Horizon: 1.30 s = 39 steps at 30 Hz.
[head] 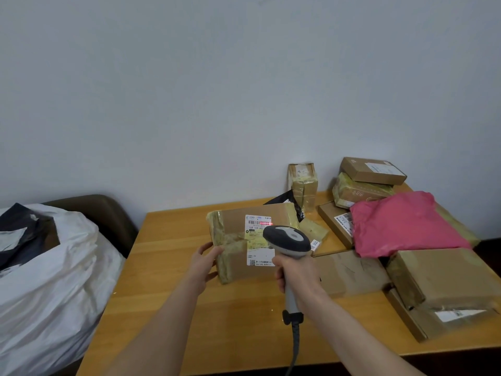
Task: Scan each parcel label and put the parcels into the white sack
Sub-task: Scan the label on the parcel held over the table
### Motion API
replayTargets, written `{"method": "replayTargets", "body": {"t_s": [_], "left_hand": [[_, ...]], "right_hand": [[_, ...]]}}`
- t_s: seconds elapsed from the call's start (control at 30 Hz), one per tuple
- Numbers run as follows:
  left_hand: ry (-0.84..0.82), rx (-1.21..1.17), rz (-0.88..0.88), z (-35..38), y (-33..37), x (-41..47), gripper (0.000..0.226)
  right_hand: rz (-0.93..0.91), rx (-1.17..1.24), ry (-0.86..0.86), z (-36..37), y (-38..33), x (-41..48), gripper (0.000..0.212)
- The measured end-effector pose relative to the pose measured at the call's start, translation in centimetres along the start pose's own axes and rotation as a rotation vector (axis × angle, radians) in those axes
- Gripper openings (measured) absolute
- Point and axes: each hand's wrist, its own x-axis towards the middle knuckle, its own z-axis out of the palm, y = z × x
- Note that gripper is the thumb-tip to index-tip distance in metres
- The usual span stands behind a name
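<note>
the left hand (pixel 203 263) holds the left edge of a taped cardboard parcel (pixel 235 226) on the table (pixel 168 308). the right hand (pixel 295 275) grips a grey scanner (pixel 287 237) just above it, its red beam crossing the label (pixel 257 232) barcode over "139-159". the white sack (pixel 54 280) sits left of the left hand, and a pink mailer (pixel 401 223) lies beyond the right hand.

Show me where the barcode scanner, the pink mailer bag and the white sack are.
barcode scanner (pixel 287 238), head view, on its dark grey head.
pink mailer bag (pixel 404 223), head view, middle of its top face.
white sack (pixel 48 280), head view, on its bulging front side.
</note>
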Motion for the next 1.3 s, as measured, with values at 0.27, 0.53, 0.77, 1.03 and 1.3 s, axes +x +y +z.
{"method": "replayTargets", "body": {"t_s": [0.27, 0.53, 0.77, 1.03, 1.3], "left_hand": [[0.05, -0.002, 0.007, 0.1, -0.1, -1.6, 0.038], [0.161, -0.048, 0.028, -1.5, 0.9, -4.5, 0.039], [0.3, -0.129, 0.071, -9.5, 2.9, -6.7, 0.043], [0.41, -0.186, 0.184, -26.9, 6.1, -6.6, 0.049], [0.515, -0.238, 0.21, -46.1, 9.0, -5.6, 0.049]], "right_hand": [[-0.045, -0.009, -0.06, -0.9, -0.2, -0.2, 0.013], [-0.058, -0.004, -0.11, 0.1, -0.9, 2.1, 0.009], [-0.102, -0.035, -0.22, 8.4, -1.6, 1.1, 0.005], [-0.265, -0.158, -0.265, 27.0, -0.6, -2.8, 0.017], [-0.356, -0.197, -0.393, 45.7, 0.4, -8.2, 0.016]]}}
